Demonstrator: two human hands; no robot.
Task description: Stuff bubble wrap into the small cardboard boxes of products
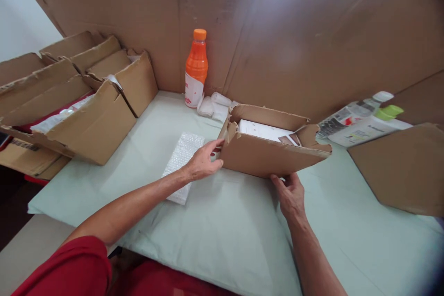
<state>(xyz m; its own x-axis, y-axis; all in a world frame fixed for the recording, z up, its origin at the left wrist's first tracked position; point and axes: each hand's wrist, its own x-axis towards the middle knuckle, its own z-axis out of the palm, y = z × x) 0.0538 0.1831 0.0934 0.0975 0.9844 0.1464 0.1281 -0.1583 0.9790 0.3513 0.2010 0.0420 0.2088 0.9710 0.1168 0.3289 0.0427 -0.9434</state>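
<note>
An open-topped brown cardboard box [274, 152] stands at the middle of the cloth-covered table, set at an angle. Inside it sits a white box [265, 130], its lower part hidden by the cardboard. My left hand [205, 161] grips the left end of the cardboard box, thumb and forefinger against it. At the bottom edge, towards the right, my right hand [290, 194] holds the same box with its thumb in front; its other fingers are partly hidden underneath. A flat bubble-wrap pouch [183, 155] lies on the table, partly under my left forearm.
An orange-capped bottle [196, 69] stands at the back beside white rolls [217, 106]. Several open cardboard boxes [93, 125] fill the left side. To the right are a clear bottle [357, 111], a white green-capped bottle [367, 129] and a cardboard piece [402, 171]. A tall cardboard wall [294, 32] closes the back.
</note>
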